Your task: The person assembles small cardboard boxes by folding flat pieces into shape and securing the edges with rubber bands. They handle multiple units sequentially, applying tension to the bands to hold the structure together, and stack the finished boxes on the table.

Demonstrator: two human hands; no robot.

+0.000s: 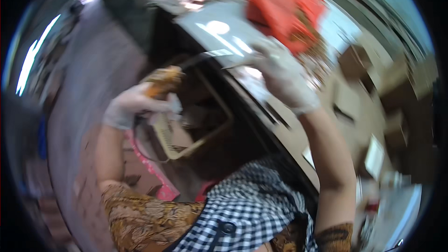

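My left hand (133,105), in a thin whitish glove, is closed around an orange-brown clump (164,81) whose kind I cannot make out. Below that hand stands a cream-coloured plastic basket (190,150) with pale material inside. Over the edge of the shiny table (198,21) my right hand (282,72), gloved too, has its fingers drawn together on a thin pointed tool (238,63). Motion blur hides the tool's exact kind. Past the right hand lies a red plastic bag (280,14), with loose brown strands (312,49) spilling beside it.
Several brown cardboard boxes (396,79) stand at the right. A pink strip with pale dots (149,163) runs beside the basket. To the left stretches a greyish floor (88,60). A black-and-white checked cloth (247,200) covers my front. Much of the surroundings is blurred.
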